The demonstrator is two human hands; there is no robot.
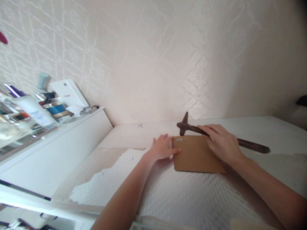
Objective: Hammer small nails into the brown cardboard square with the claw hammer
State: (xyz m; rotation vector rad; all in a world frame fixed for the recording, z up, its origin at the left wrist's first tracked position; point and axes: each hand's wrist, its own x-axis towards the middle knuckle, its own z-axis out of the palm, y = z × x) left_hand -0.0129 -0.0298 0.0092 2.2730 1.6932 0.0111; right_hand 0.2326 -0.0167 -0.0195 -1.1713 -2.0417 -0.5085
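A brown cardboard piece lies flat on a white table covered in part by a white textured sheet. My left hand rests on the cardboard's left edge with its fingers flat and apart. My right hand lies over a dark old hammer, fingers curled on the handle near the head. The hammer head sits just beyond the cardboard's far left corner, above a few small pale marks or nails in the cardboard.
A patterned wall rises behind the table. At left a white cabinet carries a tray of bottles, tubes and jars. Two tiny screws or nails lie near the table's back corner.
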